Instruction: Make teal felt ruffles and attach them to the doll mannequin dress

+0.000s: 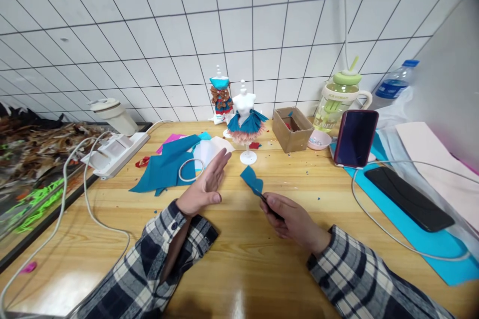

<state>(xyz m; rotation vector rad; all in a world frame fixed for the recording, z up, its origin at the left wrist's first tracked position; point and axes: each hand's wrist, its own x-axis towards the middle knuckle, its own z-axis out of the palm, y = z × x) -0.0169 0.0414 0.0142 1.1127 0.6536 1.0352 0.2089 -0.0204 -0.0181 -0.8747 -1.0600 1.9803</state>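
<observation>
My left hand (206,183) is raised over the table with its fingers stretched out and nothing in it. Closed fingers of my right hand (294,217) grip dark tweezers (264,198), whose tips pinch a small teal crepe-paper piece (252,179) above the tabletop. Behind that piece stands a white mini dress form (245,102) wearing a teal and pink ruffled paper skirt (247,129). A second dress form (220,94), in a teal and brown outfit, is by the wall. Teal paper sheets (164,164) with a white ring (180,171) on them lie beyond my left hand.
A small cardboard box (290,134), a pink bowl (319,140) and a green-lidded jug (337,99) stand at the back. At right are a propped phone (357,138) and a flat black phone (409,199). A power strip (119,153) with trailing cables sits at left.
</observation>
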